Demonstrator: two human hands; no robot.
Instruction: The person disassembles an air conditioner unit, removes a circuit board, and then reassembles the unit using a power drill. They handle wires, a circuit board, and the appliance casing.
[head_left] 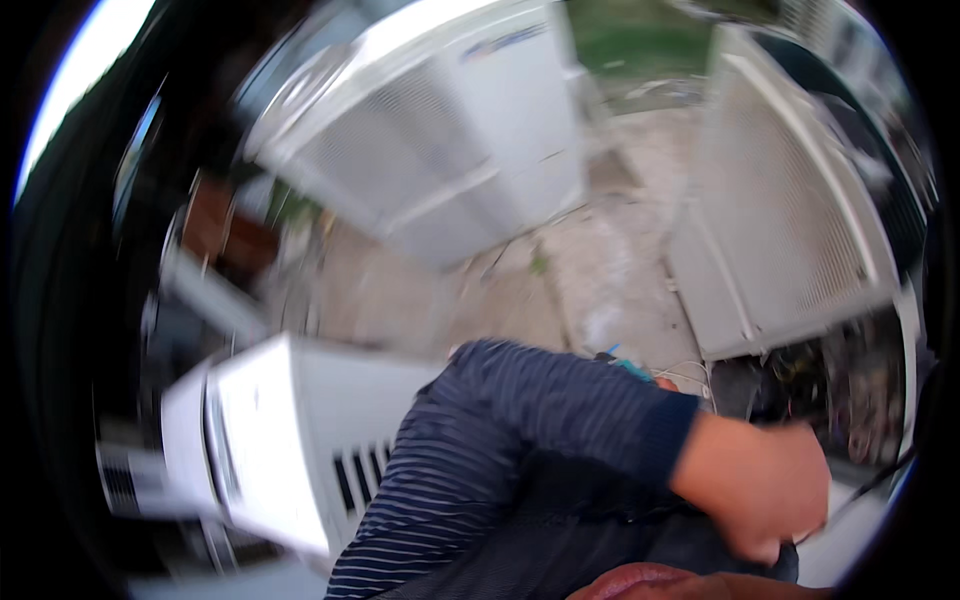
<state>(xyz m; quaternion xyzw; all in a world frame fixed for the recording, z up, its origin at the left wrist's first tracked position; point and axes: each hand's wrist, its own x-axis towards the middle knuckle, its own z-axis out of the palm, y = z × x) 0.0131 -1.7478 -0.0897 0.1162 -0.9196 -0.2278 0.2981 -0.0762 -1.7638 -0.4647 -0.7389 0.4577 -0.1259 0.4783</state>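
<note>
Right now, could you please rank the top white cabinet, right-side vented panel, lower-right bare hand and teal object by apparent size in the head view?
White cabinet, largest
Vented panel
Bare hand, blurred
Teal object, smallest, partly hidden behind the sleeve

Shows as a thin dark cable (872, 485), gently bent, rising rightward from beside the blurred left fingers (766, 551).
</note>
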